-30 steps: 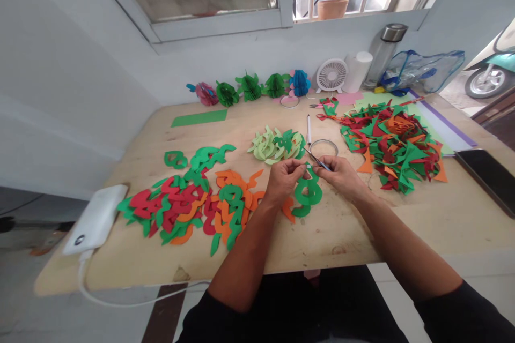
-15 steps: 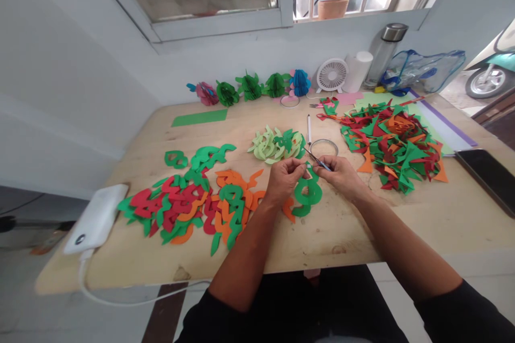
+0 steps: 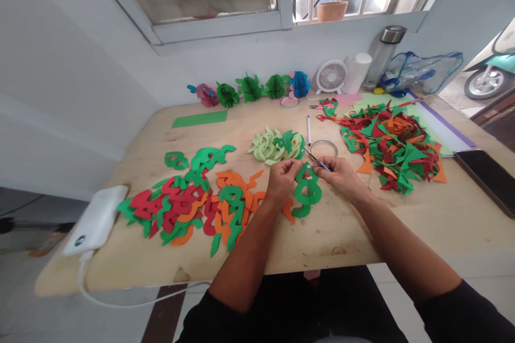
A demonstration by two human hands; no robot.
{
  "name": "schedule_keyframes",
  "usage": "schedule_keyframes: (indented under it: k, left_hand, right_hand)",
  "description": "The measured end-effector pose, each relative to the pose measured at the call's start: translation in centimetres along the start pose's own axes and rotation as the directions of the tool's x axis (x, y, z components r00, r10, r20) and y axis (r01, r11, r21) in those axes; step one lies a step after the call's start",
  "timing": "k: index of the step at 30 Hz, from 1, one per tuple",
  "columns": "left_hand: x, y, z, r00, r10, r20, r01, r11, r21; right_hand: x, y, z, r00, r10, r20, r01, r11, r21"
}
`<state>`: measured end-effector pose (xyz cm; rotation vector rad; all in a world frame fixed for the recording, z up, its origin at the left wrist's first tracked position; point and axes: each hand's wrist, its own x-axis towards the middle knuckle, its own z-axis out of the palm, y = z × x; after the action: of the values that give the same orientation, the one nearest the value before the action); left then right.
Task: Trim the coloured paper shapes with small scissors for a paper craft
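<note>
A green looped paper cutout (image 3: 315,193) lies between my hands, with a small pale patch near its top. My left hand (image 3: 281,177) is closed in a pinch at the cutout's upper left edge; I cannot make out what is between the fingertips. In my right hand (image 3: 338,172) is a slim pointed tool (image 3: 319,163) with a dark tip and bluish body, slanting up to the left; its exact kind is unclear. Just beyond its tip are a roll of tape (image 3: 324,142) and a pile of light green paper cutouts (image 3: 265,147).
Red, green and orange cutouts (image 3: 177,203) are heaped on the left, paper scraps (image 3: 402,144) on the right. Along the wall stand folded paper figures (image 3: 251,87), a fan (image 3: 332,75) and a bottle (image 3: 386,53). A power bank (image 3: 96,220) and phone (image 3: 488,177) lie near the sides.
My left hand has shifted slightly left, uncovering the upper part of the green cutout. The right hand and its tool have hardly moved.
</note>
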<state>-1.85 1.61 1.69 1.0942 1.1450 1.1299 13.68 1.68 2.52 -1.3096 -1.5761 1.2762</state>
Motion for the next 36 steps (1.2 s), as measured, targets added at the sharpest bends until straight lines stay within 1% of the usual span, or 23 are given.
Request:
schedule_keyframes:
  k: [4, 6, 9, 12, 17, 20, 23, 29, 34, 36]
  left_hand:
    - [0.0, 0.0, -0.2, 0.997, -0.069, 0.029, 0.073, 0.987, -0.146]
    - [0.1, 0.0, -0.4, 0.994, -0.089, 0.064, 0.099, 0.978, -0.182]
    - [0.0, 0.2, -0.5, 0.989, -0.107, 0.102, 0.122, 0.982, -0.148]
    - [-0.2, 0.5, -0.4, 0.985, -0.128, 0.113, 0.139, 0.985, -0.098]
    - [-0.2, 0.2, -0.3, 0.984, -0.136, 0.119, 0.149, 0.983, -0.109]
    - [-0.2, -0.2, -0.1, 0.987, -0.133, 0.086, 0.144, 0.980, -0.137]
    - [-0.2, -0.4, 0.3, 0.993, -0.109, 0.039, 0.114, 0.983, -0.146]
    - [-0.3, -0.4, 0.7, 0.997, -0.074, -0.017, 0.072, 0.990, -0.124]
    - [-0.4, -0.4, 1.1, 0.997, -0.036, -0.075, 0.029, 0.996, -0.086]
    - [-0.5, -0.5, 1.2, 0.996, -0.017, -0.093, 0.009, 0.997, -0.079]
  right_hand:
    - [0.0, 0.3, 0.0, 1.000, -0.001, -0.015, 0.001, 1.000, 0.014]
    - [0.1, 0.3, 0.0, 1.000, 0.001, -0.026, -0.001, 1.000, 0.015]
    - [0.1, 0.3, 0.0, 1.000, -0.002, -0.016, 0.003, 1.000, 0.019]
    - [0.1, 0.3, -0.1, 1.000, -0.010, -0.005, 0.011, 1.000, 0.018]
    - [0.2, 0.4, 0.0, 1.000, -0.003, -0.026, 0.003, 1.000, 0.007]
    - [0.1, 0.4, 0.2, 1.000, -0.002, -0.025, 0.002, 1.000, 0.013]
    - [0.1, 0.3, 0.3, 1.000, -0.012, -0.014, 0.012, 1.000, 0.029]
    - [-0.1, 0.1, 0.6, 0.999, -0.020, -0.026, 0.021, 0.999, 0.041]
    - [-0.4, -0.5, 0.7, 0.999, 0.006, -0.038, -0.005, 1.000, 0.030]
    - [-0.3, -0.5, 0.7, 0.999, -0.001, -0.038, 0.002, 1.000, 0.025]
